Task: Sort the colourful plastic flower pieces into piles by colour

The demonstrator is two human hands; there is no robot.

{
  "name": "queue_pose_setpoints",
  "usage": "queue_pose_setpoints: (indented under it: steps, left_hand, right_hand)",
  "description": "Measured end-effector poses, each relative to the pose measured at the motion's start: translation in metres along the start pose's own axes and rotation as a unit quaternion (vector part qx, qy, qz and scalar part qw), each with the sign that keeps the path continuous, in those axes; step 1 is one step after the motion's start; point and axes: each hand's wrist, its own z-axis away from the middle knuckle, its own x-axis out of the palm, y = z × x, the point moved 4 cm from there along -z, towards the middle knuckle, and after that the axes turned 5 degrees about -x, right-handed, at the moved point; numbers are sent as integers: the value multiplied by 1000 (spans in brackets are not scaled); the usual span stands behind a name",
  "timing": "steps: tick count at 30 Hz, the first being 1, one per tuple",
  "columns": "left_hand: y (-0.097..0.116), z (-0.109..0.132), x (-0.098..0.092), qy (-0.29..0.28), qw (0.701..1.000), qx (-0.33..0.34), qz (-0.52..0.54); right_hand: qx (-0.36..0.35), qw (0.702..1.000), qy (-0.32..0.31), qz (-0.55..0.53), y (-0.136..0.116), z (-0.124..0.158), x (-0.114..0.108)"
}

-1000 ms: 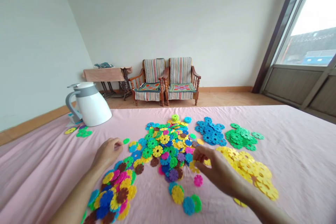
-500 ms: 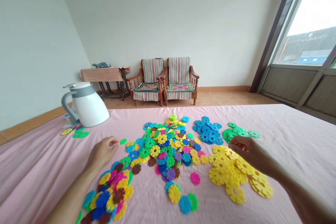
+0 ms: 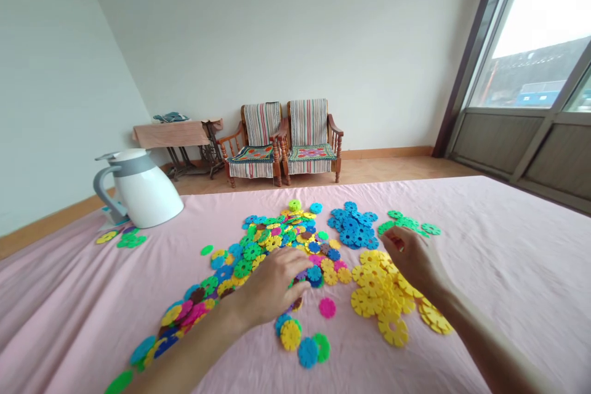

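Note:
My left hand [image 3: 277, 280] hovers over the mixed pile of notched plastic discs [image 3: 252, 251], which are blue, green, yellow, pink, purple and brown. Its thumb is apart from the stretched fingers, and nothing shows in its grasp. Beside the heap of yellow discs [image 3: 372, 283] is my right hand [image 3: 413, 255], its fingers curled closed; whatever they may hold is hidden. Behind that heap lie a cluster of blue discs [image 3: 353, 228] and a group of green discs [image 3: 406, 221]. A single pink disc [image 3: 327, 308] lies between the mixed pile and the yellow heap.
A white and grey jug [image 3: 148, 194] stands at the left on the pink cloth [image 3: 498, 271], with a few discs [image 3: 132, 239] in front of it. Nearer me lie some loose discs [image 3: 308, 352]. Two wooden armchairs [image 3: 308, 132] are against the far wall.
My left hand has moved right, from beside the mixed pile to over it, and its fingers have opened out. My right hand stays near the yellow heap. The view has shifted slightly.

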Motion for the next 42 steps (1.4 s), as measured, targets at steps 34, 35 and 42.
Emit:
queue_pose_setpoints:
  steps: [34,35,42]
  left_hand:
    - [30,-37,51,-61,995,63,35]
    - [30,-34,52,-61,996,58,34]
    - [41,13,42,-65,997,27,33]
  right_hand:
    - [-31,999,-36,14,-8,9,12]
    - [-32,999,-37,14,-8,9,12]
    - [-35,998,-51,17,-10,10,14]
